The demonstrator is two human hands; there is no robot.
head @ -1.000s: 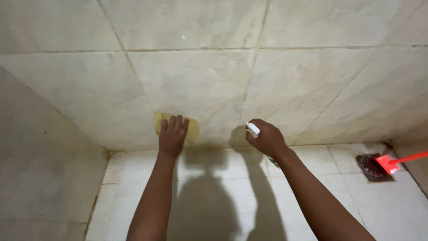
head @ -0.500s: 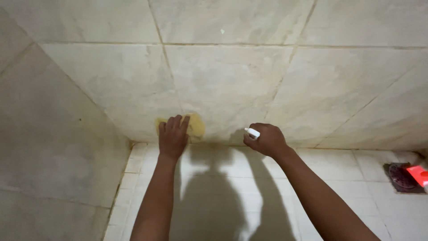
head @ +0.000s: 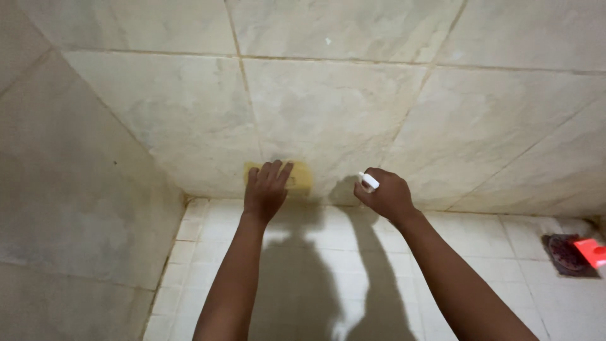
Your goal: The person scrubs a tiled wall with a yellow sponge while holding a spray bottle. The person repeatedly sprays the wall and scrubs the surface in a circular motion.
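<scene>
Left hand (head: pixel 266 189): flat, fingers together and stretched upward, palm pressed on a yellow sponge (head: pixel 302 176) against the tiled wall (head: pixel 328 107). The sponge sits low on the wall, just above the seam where wall meets floor; its right end and a sliver at the left show past the hand, the rest is covered.

Right hand (head: pixel 386 194): curled into a fist around a small spray bottle (head: pixel 368 182). Only the white top of the bottle pokes out at the thumb side, pointing toward the wall just right of the sponge. Bottle body hidden inside the grip. The two hands are near each other, not touching.

Both forearms reach up from the bottom edge of the head view. Their shadows fall on the floor (head: pixel 208 246) of small white tiles, and a dark shadow patch lies on the wall between sponge and bottle.

Wall: large pale marbled tiles with yellowed grout lines. A second wall (head: pixel 76 202) closes the corner at left.

Far right on the floor: a dark square floor drain (head: pixel 568 256), and a red object (head: pixel 592 251) partly over it, cut off by the frame edge; kind not clear.
</scene>
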